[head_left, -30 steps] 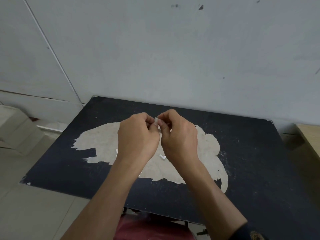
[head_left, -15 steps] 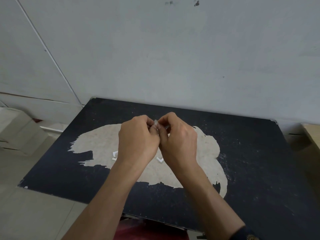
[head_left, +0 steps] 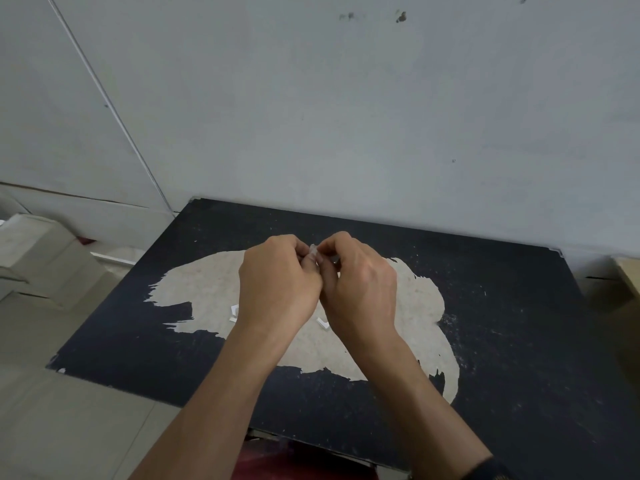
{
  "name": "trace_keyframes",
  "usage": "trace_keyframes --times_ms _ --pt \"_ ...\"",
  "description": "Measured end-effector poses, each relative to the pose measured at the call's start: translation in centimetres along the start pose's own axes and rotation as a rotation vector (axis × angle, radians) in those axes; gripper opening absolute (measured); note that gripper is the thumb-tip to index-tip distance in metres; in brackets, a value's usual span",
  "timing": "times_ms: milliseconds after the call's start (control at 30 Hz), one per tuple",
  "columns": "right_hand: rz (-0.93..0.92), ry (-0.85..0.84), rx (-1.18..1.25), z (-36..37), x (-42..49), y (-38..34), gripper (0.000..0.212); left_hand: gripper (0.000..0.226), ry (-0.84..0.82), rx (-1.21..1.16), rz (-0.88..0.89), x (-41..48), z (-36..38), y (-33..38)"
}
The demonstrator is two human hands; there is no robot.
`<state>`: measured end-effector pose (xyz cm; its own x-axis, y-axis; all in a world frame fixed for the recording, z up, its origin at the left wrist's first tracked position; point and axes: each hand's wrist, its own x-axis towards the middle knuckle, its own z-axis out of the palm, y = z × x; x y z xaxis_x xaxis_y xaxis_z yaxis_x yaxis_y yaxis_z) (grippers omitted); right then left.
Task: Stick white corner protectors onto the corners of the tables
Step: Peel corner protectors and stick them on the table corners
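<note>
A black table (head_left: 502, 341) with a large worn beige patch stands against a grey wall. Above its middle, my left hand (head_left: 277, 285) and my right hand (head_left: 360, 285) meet fingertip to fingertip and both pinch one small white corner protector (head_left: 313, 250), mostly hidden by the fingers. Two more white corner protectors lie on the beige patch: one (head_left: 234, 312) just left of my left wrist, one (head_left: 323, 323) between my wrists. A white bit (head_left: 61, 370) shows at the table's near left corner.
The grey wall (head_left: 346, 116) runs right behind the table's far edge. Pale boxes (head_left: 38, 258) sit on the floor to the left. A light wooden surface (head_left: 628, 275) borders the table at the right. Something red (head_left: 277, 462) lies under the near edge.
Both hands stay together on the small piece, with only slight finger movement. The view has tilted a little, so the loose protectors on the table show more.
</note>
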<state>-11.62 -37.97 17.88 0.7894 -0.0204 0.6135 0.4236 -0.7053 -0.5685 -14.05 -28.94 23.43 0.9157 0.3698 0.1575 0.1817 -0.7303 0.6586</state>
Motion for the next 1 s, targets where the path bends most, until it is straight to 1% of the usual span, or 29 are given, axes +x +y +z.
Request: trace_keyframes --times_ms 67,133,300,500,700,1000 --pt "0.007 -0.032 0.003 -0.1 0.1 -0.2 0.007 0.014 0.000 0.007 -0.006 -0.1 -0.1 -0.1" --pt "-0.013 -0.017 0.009 -0.1 0.1 -0.2 0.005 0.014 0.001 0.005 -0.005 -0.2 -0.2 -0.2" --pt "-0.071 0.057 -0.012 0.2 -0.2 -0.3 0.012 0.012 0.000 -0.074 -0.013 -0.1 -0.7 -0.4" --pt "-0.082 0.073 -0.009 -0.1 -0.1 -0.5 0.010 0.013 0.001 -0.103 -0.009 -0.2 -0.9 -0.4" --pt "-0.056 0.020 -0.031 -0.3 0.0 -0.2 0.015 0.013 -0.016 -0.113 -0.018 -0.2 -0.6 -0.3" --pt "0.033 -0.067 0.021 -1.1 0.1 0.0 0.008 0.012 -0.041 -0.116 0.022 0.1 -0.3 0.0"
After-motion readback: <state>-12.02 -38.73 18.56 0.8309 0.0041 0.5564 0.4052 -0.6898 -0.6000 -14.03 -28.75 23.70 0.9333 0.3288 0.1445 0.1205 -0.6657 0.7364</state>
